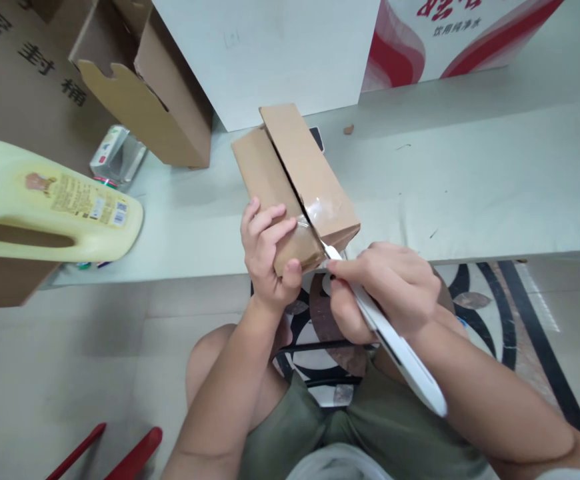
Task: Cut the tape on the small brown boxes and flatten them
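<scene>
A small brown cardboard box (305, 160) is tilted over the front edge of the table, with a dark gap running along its top between the flaps. My left hand (270, 253) grips the near left part of the box, fingers spread over the top flap and thumb at the near end. Clear tape (323, 208) shines on the right flap near the gap. In my right hand (390, 287) is a white utility knife (413, 367), its handle slanting back toward me. The knife's front end touches the box at the near end of the gap; the blade tip is hidden there.
A pale yellow jug (85, 227) lies at the left by a clear plastic container (125, 157). An open carton (170, 127), a white box (280, 53) and a red-and-white box (440, 47) line the back. A dark object (317, 139) peeks out behind the small box.
</scene>
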{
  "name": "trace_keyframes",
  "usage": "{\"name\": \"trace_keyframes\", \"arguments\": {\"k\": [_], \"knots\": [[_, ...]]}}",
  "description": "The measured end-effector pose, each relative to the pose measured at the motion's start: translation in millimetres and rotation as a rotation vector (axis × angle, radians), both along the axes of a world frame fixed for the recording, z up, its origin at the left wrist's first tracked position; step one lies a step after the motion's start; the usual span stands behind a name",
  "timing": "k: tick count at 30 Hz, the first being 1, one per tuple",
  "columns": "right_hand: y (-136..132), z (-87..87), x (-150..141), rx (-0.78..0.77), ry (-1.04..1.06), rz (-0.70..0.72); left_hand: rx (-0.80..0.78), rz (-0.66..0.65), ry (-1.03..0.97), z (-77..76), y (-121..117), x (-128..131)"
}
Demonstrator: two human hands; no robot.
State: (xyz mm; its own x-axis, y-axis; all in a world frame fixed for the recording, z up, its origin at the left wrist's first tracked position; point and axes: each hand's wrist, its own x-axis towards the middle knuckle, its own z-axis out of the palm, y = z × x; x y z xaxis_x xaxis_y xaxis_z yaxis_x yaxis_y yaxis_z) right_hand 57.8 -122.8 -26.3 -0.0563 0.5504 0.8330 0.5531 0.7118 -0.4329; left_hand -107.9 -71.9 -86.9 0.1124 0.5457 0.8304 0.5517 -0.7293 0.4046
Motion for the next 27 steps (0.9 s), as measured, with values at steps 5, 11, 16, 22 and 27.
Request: {"name": "trace_keyframes", "arguments": {"k": [5, 11, 16, 22, 27], "knots": [[14.1, -19.1, 16.7, 0.122, 0.147, -0.088, 0.017, -0.037, -0.021, 0.2, 1.2, -2.9], [47.0, -64.5, 63.4, -0.384, -0.107, -0.382, 0.020, -0.074, -0.021, 2.8, 0.8, -12.7], [55.3, -96.9, 90.9, -0.633, -0.353, -0.427, -0.057, -0.084, -0.070, -0.5, 2.2, -34.7], [53.7, -98.1, 70.4, -0.599, -0.309, -0.474, -0.219, -0.154, -0.348, -21.9, 18.7, -69.9], [52.9, -97.3, 31.9, -0.635, -0.344, -0.227, -0.431, -0.088, -0.753, -22.4, 30.6, -82.4]]}}
